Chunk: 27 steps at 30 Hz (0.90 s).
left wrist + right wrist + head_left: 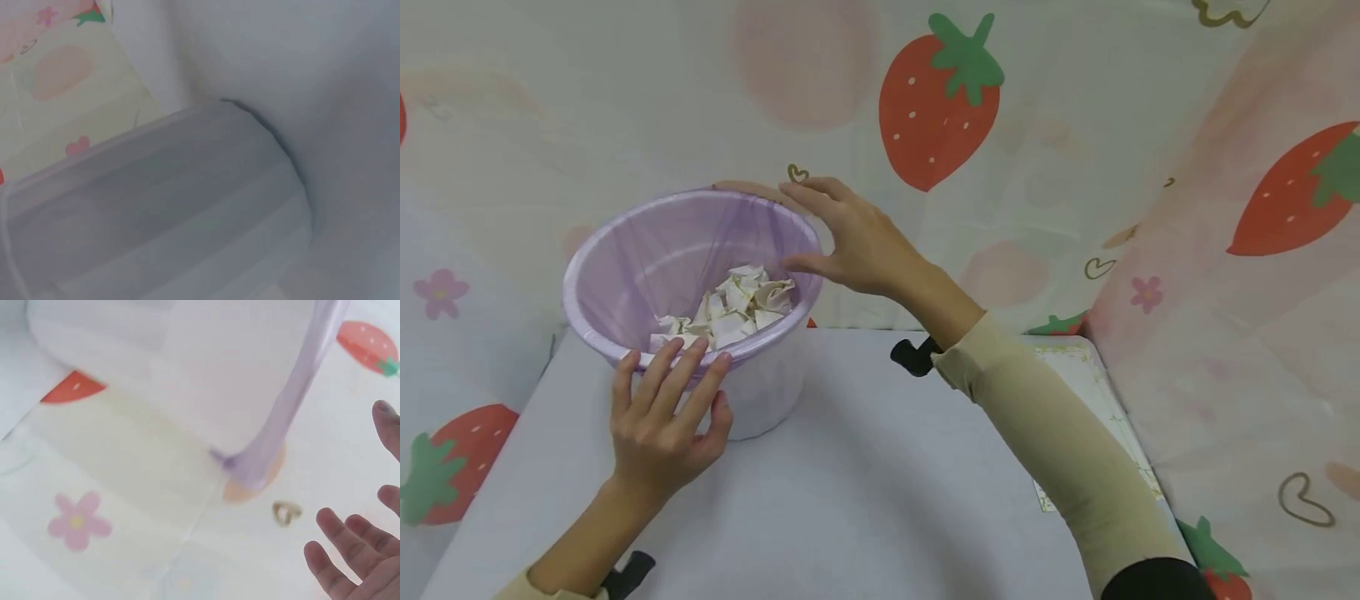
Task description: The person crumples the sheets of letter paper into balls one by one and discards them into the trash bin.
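A pale wastebasket (771, 387) stands at the table's back left, its wall filling much of the left wrist view (162, 212). A thin purple trash bag (647, 237) lines it and is folded over the rim. Crumpled white paper (737, 308) lies inside. My left hand (662, 425) is at the front, fingers spread and fairly straight, fingertips at the rim. At the right rear rim is my right hand (857, 242), with thumb and fingers apart. The right wrist view shows those fingers (334, 540) loosely extended beside the bag's edge (294, 394), holding nothing.
White table (880, 467) under the basket. A sheet with a gold patterned border (1067, 367) lies at the table's right edge, partly behind my right sleeve (1045, 433). A strawberry-print curtain (1060, 108) hangs close behind and beside the table.
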Tool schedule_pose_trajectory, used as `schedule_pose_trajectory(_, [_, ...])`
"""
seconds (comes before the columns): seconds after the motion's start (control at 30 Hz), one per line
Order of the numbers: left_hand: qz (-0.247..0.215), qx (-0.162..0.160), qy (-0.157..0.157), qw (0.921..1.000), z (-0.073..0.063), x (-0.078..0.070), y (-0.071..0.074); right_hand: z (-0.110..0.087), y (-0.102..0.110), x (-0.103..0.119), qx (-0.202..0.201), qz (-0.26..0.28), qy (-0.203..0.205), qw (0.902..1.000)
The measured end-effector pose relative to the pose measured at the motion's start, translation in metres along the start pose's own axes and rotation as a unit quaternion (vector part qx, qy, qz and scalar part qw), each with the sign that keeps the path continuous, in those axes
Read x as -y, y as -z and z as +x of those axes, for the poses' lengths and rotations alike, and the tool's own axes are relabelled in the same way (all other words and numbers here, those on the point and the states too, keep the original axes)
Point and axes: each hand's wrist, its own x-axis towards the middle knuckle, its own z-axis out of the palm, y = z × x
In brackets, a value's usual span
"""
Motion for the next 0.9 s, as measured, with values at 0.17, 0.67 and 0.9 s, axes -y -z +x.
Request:
schedule_pose_trajectory(0.17, [0.002,-0.003,-0.002,1.0000,-0.001,0.001,0.000,-0.027,0.012,-0.043,-0.018,0.000,-0.025,0.9995])
schedule_pose_trajectory(0.67, [0.011,-0.003,-0.016,0.9998,0.003,0.000,0.005,-0.159,0.011,-0.178,0.003,0.002,-0.180,0.9836])
schedule_pose_trajectory(0.9, [0.016,0.001,-0.014,0.9998,0.005,-0.001,0.006,-0.214,-0.003,-0.215,0.055,-0.003,-0.220,0.9739])
